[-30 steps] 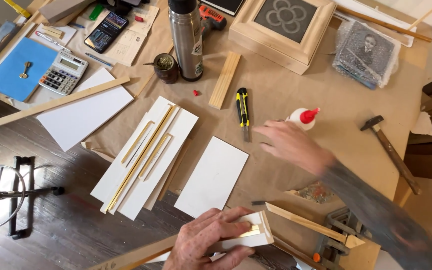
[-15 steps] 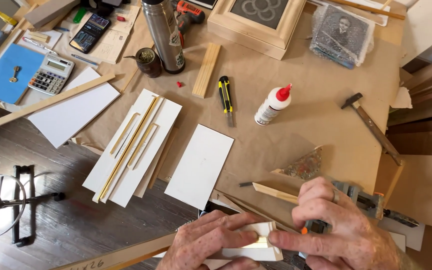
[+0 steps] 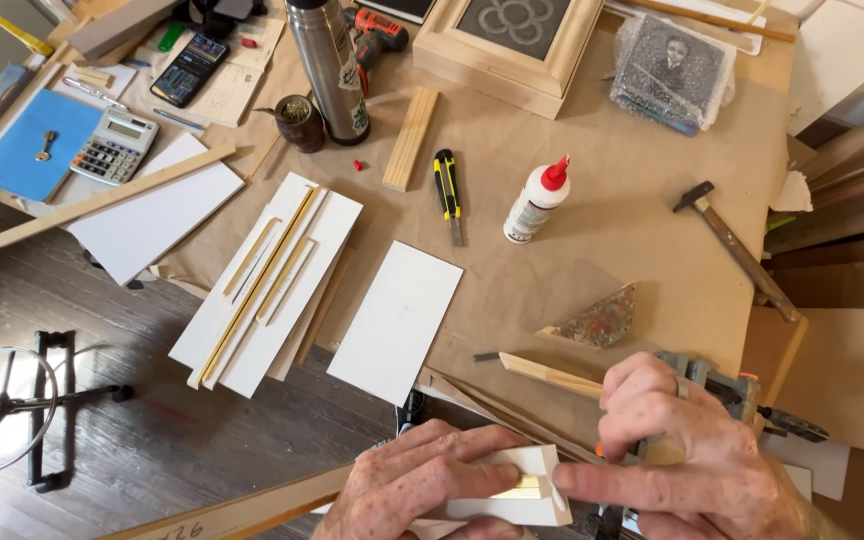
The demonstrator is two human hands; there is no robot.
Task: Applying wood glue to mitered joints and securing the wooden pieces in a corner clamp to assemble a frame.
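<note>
At the counter's [image 3: 652, 250] near edge, the left hand [image 3: 422, 485] and right hand [image 3: 682, 460] each close their grip around the white moulding piece [image 3: 527, 495], seemingly light, stiff, best held by its flat faces.

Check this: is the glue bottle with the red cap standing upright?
No, the glue bottle lies on its side on the brown paper, red cap pointing up-right.

Workshop: hammer [image 3: 737, 250], glue bottle [image 3: 536, 201], wood strips [image 3: 411, 138].
</note>
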